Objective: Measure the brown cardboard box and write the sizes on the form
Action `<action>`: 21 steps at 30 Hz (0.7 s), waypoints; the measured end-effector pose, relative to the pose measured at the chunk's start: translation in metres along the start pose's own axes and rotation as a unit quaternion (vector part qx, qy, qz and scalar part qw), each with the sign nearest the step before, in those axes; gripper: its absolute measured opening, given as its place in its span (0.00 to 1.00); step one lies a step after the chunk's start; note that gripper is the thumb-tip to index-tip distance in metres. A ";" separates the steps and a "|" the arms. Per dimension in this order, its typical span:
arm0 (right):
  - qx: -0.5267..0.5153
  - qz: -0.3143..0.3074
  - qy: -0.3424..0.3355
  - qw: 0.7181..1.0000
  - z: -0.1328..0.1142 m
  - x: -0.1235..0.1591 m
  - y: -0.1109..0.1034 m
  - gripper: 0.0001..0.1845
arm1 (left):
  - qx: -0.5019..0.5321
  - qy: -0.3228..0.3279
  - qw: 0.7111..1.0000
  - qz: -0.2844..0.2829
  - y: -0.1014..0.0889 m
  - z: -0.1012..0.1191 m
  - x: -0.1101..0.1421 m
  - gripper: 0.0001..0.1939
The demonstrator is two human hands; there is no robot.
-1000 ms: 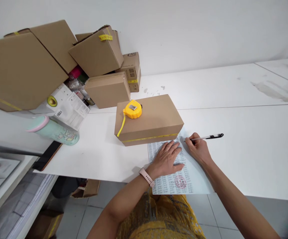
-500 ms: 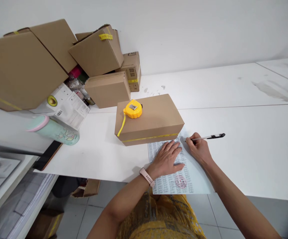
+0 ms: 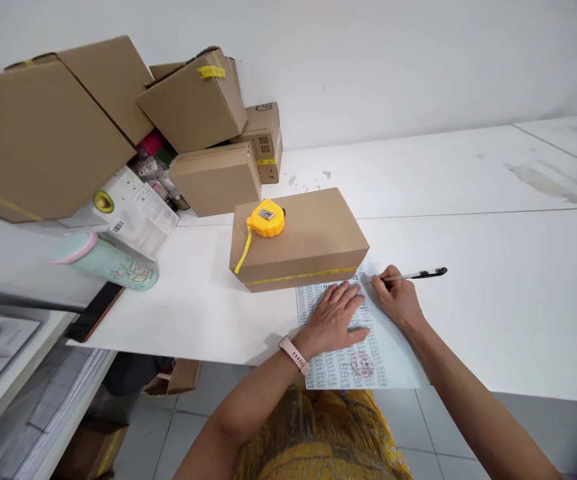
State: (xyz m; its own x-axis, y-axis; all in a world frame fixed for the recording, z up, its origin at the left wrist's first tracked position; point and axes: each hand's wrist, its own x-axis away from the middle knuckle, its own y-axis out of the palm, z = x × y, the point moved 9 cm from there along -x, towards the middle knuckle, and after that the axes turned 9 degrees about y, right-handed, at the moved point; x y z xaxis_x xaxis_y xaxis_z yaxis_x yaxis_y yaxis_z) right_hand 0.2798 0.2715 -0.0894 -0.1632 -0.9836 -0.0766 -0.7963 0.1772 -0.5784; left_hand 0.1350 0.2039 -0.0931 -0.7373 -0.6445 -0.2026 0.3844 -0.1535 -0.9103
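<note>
A light-blue printed sheet [image 3: 403, 363] with a round red stamp lies at the table's front edge. My left hand [image 3: 336, 320] rests flat on it, fingers stretched out, a pink band on the wrist. In my right hand [image 3: 401, 297] a black-and-clear pen [image 3: 426, 274] is pinched, its tip low over the sheet near the top; whether it touches cannot be made out. Just beyond the paper sits a closed cardboard box [image 3: 313, 230], covering the sheet's upper edge. On the box lies a yellow tape measure [image 3: 267, 219] with a short length of tape hanging over the side.
Several cardboard boxes [image 3: 191, 103] are stacked at the back left. A mint-green bottle [image 3: 108, 261] stands near a white printed box [image 3: 138, 210] and a dark flat device [image 3: 96, 310]. A shelf [image 3: 33, 360] runs along the lower left, and a wall closes the back.
The pen's rear end has shifted slightly left as my right hand tilts it a little. My left hand, the box and the tape measure stay in place.
</note>
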 end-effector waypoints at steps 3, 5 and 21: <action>0.000 -0.004 0.003 1.000 0.000 0.000 0.000 0.13 | -0.001 0.001 1.000 0.002 0.000 0.000 0.000 0.34; 0.003 -0.006 0.007 1.000 0.000 0.000 0.000 0.13 | -0.001 0.000 1.000 0.001 0.000 0.000 0.000 0.35; 0.000 0.003 0.015 1.000 0.001 0.000 -0.002 0.13 | 0.009 0.000 1.000 0.004 -0.001 0.000 0.000 0.34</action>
State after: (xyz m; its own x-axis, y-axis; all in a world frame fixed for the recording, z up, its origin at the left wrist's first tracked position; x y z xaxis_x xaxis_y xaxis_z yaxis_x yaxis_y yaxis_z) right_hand 0.2818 0.2715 -0.0892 -0.1844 -0.9813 -0.0555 -0.7958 0.1822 -0.5776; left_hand 0.1341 0.2040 -0.0924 -0.7334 -0.6465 -0.2101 0.4003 -0.1610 -0.9021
